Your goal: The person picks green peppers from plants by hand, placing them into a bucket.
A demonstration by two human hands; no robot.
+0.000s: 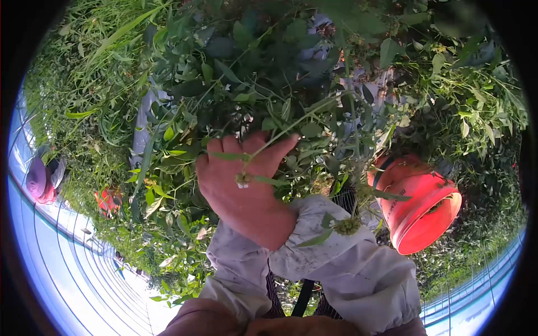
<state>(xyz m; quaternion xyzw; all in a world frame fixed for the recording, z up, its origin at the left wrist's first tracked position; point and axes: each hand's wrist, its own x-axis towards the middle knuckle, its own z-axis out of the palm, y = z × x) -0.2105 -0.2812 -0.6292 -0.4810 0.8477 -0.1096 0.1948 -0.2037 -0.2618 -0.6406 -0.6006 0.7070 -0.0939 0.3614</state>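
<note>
Over dense green plants, my right hand (246, 187) reaches out of a pale, dirt-marked sleeve (342, 252), with its back to the camera. Most of its fingers bend down into leaves (174, 162), and their tips are hidden. One finger stretches toward the right beside a thin stem. A small whitish flower head (242, 179) hangs in front of the hand. What the hand holds, if anything, cannot be made out. The other pale sleeve (238, 257) runs up beneath my right hand and wrist; my left hand is hidden there.
A red-orange bucket (409, 204) lies tipped among the plants at the right. A greenish seed head (347, 225) hangs before the right sleeve. Far left, a person (39, 179) in a purple hat is near another orange container (108, 200). Pale sheeting (143, 120) shows between plants.
</note>
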